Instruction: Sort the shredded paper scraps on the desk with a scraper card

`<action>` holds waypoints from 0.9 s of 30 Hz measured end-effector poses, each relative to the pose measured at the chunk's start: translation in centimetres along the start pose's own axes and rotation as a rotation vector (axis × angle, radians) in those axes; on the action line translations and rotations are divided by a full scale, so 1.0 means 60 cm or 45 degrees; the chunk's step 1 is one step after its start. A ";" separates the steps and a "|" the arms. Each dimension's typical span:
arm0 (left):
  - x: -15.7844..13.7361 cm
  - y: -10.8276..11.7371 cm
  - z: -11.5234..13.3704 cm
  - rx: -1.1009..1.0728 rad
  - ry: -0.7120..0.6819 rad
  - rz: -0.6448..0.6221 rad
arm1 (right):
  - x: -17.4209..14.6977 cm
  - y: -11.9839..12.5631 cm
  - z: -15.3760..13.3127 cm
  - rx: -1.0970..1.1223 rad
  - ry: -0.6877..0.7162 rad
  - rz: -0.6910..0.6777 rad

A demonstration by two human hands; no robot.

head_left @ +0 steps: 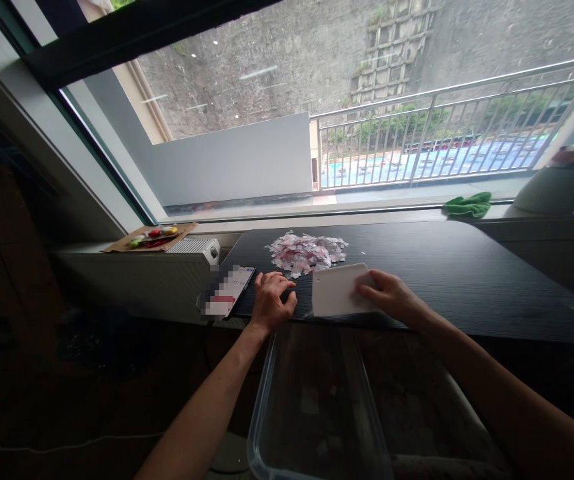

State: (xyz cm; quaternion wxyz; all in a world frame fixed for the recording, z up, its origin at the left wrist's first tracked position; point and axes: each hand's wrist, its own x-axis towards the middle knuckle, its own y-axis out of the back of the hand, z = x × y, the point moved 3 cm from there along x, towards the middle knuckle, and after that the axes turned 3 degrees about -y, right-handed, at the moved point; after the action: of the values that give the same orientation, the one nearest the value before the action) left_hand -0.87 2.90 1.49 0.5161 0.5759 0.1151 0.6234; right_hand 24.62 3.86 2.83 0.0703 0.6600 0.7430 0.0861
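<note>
My right hand (389,297) grips a flat white rectangular card (339,290) by its right edge; a small hole shows near its upper left corner. The card is tilted up over the near edge of the dark table (417,267). My left hand (273,300) rests on the table with fingers spread and curved, holding nothing. Just beyond both hands lies a pile of small white and pink paper scraps (307,253). Left of my left hand is a phone (229,291), its screen lit and partly blurred out. Below the table edge stands a clear plastic bin (261,413) with a few scraps inside.
A radiator (131,277) stands at the left, with a brown sheet (121,244) bearing colourful small items on top. On the windowsill are a green cloth (468,205) and a pale pot (547,190). A large window spans the back.
</note>
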 end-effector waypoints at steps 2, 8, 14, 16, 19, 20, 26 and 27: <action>0.000 0.000 0.000 0.002 0.007 -0.001 | -0.003 -0.004 -0.003 -0.005 0.006 -0.022; 0.000 -0.001 -0.001 0.008 0.011 -0.003 | -0.012 -0.009 -0.008 0.002 0.001 -0.107; 0.000 -0.002 -0.001 0.011 0.013 -0.005 | -0.006 -0.011 -0.009 -0.082 0.046 -0.001; 0.000 -0.003 -0.002 0.014 0.012 -0.004 | -0.007 -0.016 -0.009 -0.130 0.068 -0.039; 0.000 -0.003 -0.002 0.016 0.013 0.005 | -0.010 -0.019 -0.010 -0.119 0.096 -0.079; 0.000 -0.003 -0.001 0.014 0.015 0.007 | -0.011 -0.018 -0.010 -0.105 0.104 -0.064; 0.001 0.000 0.001 0.008 0.013 -0.011 | -0.015 -0.009 -0.007 -0.120 0.142 -0.038; 0.001 0.000 0.001 0.009 0.014 -0.012 | -0.016 -0.008 -0.006 -0.123 0.149 -0.046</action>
State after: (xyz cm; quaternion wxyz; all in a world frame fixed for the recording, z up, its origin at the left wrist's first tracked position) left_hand -0.79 2.89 1.56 0.5163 0.5737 0.1228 0.6239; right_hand 24.20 2.86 3.07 0.0600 0.6362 0.7525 0.1591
